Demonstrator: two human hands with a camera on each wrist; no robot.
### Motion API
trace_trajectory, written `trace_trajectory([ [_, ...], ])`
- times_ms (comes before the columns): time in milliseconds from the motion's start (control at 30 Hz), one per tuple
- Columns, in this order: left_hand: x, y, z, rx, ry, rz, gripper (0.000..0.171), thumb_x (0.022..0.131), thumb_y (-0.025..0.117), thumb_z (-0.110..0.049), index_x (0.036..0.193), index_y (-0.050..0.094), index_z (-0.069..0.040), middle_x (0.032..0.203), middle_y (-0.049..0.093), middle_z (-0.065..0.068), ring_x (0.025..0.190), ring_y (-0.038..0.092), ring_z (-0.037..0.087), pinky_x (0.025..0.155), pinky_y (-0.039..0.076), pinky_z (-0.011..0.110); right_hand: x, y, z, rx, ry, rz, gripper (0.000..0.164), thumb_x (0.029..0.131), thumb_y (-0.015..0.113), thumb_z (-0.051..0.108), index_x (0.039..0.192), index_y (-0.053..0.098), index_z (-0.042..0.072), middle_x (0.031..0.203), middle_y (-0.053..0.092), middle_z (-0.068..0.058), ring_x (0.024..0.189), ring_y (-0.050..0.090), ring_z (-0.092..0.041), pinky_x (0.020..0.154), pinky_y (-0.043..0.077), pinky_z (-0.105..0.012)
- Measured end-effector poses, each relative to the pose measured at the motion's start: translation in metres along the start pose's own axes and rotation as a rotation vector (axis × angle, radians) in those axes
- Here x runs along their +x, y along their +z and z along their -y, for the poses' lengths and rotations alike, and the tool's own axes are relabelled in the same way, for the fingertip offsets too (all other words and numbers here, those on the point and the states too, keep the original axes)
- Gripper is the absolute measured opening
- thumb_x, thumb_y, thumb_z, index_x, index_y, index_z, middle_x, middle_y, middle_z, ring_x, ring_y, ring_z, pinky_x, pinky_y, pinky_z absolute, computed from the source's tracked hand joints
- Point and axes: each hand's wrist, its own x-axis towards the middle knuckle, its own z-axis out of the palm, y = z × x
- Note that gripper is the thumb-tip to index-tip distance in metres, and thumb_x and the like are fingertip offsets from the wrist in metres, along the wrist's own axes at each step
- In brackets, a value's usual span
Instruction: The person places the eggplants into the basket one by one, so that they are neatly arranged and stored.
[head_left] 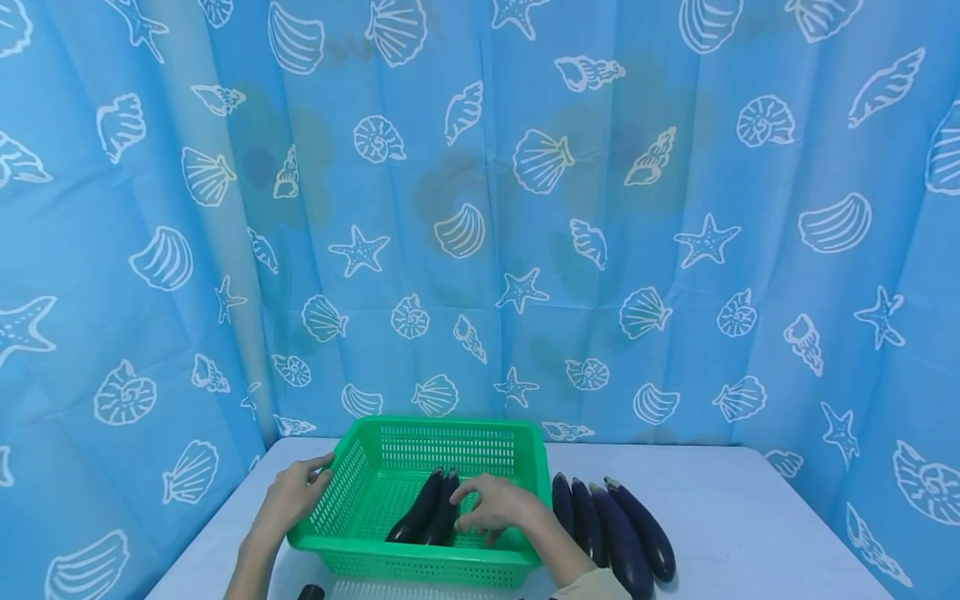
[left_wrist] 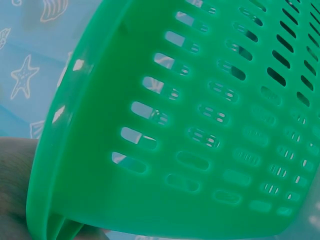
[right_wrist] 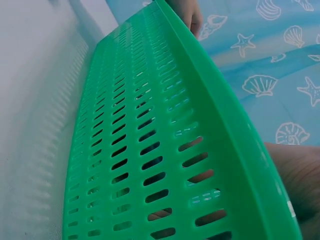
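A green plastic basket (head_left: 420, 569) with slotted walls sits on the table. Two dark purple eggplants (head_left: 416, 512) lie side by side in it. At the basket's left rim, my left hand (head_left: 292, 497) holds on, with its fingers partly hidden by the rim in the left wrist view. My right hand (head_left: 498, 504) is inside the basket, just right of the two eggplants. Its fingers are loosely bent and nothing shows between them; whether a fingertip touches the nearer eggplant I cannot tell. More eggplants (head_left: 621, 542), several in a row, lie on the table right of the basket.
The table (head_left: 735, 517) has a white cover. A blue curtain (head_left: 480, 275) with white shell and starfish prints hangs behind and along both sides. A small black object (head_left: 311, 592) shows at the front edge of the view, left of the basket's lower wall.
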Motion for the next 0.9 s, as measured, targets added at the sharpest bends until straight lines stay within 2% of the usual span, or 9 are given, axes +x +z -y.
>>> trace_trajectory([
  [133, 0.000, 0.000, 0.000, 0.002, -0.006, 0.005, 0.044, 0.098, 0.051, -0.015, 0.138, 0.051, 0.003, 0.096, 0.071, 0.017, 0.068, 0.057, 0.017, 0.059, 0.044, 0.030, -0.002, -0.002, 0.000, 0.007, -0.006, -0.002, 0.037, 0.088, 0.072, 0.014, 0.124, 0.065, 0.009, 0.088, 0.067, -0.009, 0.077, 0.066, -0.028, 0.067, 0.058, -0.050],
  [433, 0.000, 0.001, 0.001, 0.001, 0.005, -0.004, 0.044, 0.098, 0.051, -0.015, 0.139, 0.050, 0.002, 0.105, 0.070, 0.025, 0.070, 0.060, 0.017, 0.059, 0.045, 0.030, -0.010, -0.014, 0.002, 0.056, -0.035, 0.015, 0.040, 0.090, 0.070, 0.015, 0.128, 0.062, 0.007, 0.106, 0.068, -0.015, 0.084, 0.068, -0.033, 0.069, 0.057, -0.051],
  [533, 0.000, 0.001, 0.002, 0.003, 0.000, -0.003, 0.044, 0.098, 0.051, -0.015, 0.139, 0.050, 0.002, 0.105, 0.070, 0.025, 0.070, 0.060, 0.017, 0.059, 0.046, 0.030, -0.013, -0.016, 0.003, 0.056, -0.038, 0.016, 0.039, 0.090, 0.070, 0.014, 0.128, 0.062, 0.008, 0.107, 0.069, -0.015, 0.086, 0.069, -0.033, 0.070, 0.058, -0.051],
  [767, 0.001, 0.001, 0.002, 0.000, 0.012, -0.004, 0.044, 0.098, 0.052, -0.014, 0.138, 0.051, 0.003, 0.093, 0.071, 0.016, 0.068, 0.057, 0.017, 0.058, 0.043, 0.031, -0.024, -0.022, 0.009, 0.039, -0.071, -0.006, 0.037, 0.090, 0.071, 0.015, 0.125, 0.063, 0.010, 0.109, 0.069, -0.017, 0.084, 0.069, -0.035, 0.068, 0.058, -0.048],
  [900, 0.001, 0.000, 0.002, 0.002, 0.008, 0.001, 0.043, 0.098, 0.051, -0.015, 0.138, 0.051, 0.003, 0.100, 0.071, 0.021, 0.071, 0.058, 0.017, 0.059, 0.044, 0.030, -0.029, -0.027, 0.008, 0.025, -0.092, -0.014, 0.038, 0.089, 0.072, 0.017, 0.126, 0.063, 0.010, 0.108, 0.070, -0.016, 0.080, 0.070, -0.035, 0.067, 0.058, -0.047],
])
